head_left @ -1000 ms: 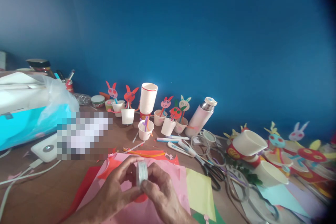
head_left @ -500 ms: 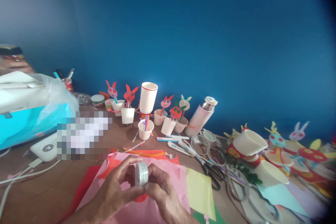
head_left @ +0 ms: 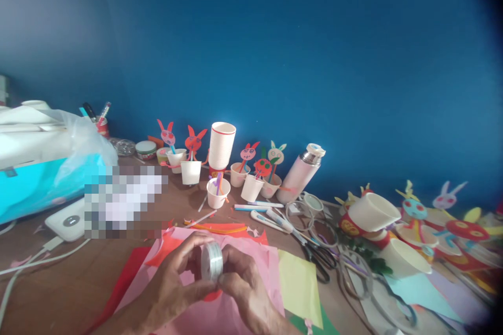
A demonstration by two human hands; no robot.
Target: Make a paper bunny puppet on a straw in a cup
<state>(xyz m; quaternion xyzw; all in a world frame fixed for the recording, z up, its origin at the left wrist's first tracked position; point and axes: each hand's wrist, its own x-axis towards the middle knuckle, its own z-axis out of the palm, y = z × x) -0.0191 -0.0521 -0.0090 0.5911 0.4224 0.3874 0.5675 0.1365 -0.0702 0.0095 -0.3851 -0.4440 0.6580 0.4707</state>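
A small roll of clear tape (head_left: 212, 261) stands on edge between my two hands, above a pink paper sheet (head_left: 188, 316). My left hand (head_left: 175, 277) is closed round its left side, the index finger on top and the thumb below. From the right, my right hand (head_left: 243, 277) pinches at the roll's edge, thumb and forefinger close together. Whether a loose tape end lies between them is too small to see. Red paper (head_left: 123, 282) shows under the pink sheet at the left, and a round red piece (head_left: 212, 296) lies below the roll.
Paper cups with rabbit faces (head_left: 191, 171), a stack of cups (head_left: 222, 146) and a flask (head_left: 301, 172) stand along the blue wall. Scissors (head_left: 314, 256), pens (head_left: 255, 207) and tape rolls (head_left: 356, 272) lie right. A power bank (head_left: 68, 220) with a cable sits left.
Both hands keep hold of the tape roll in nearly the same spot. The roll has turned very slightly, and the view has shifted a little.
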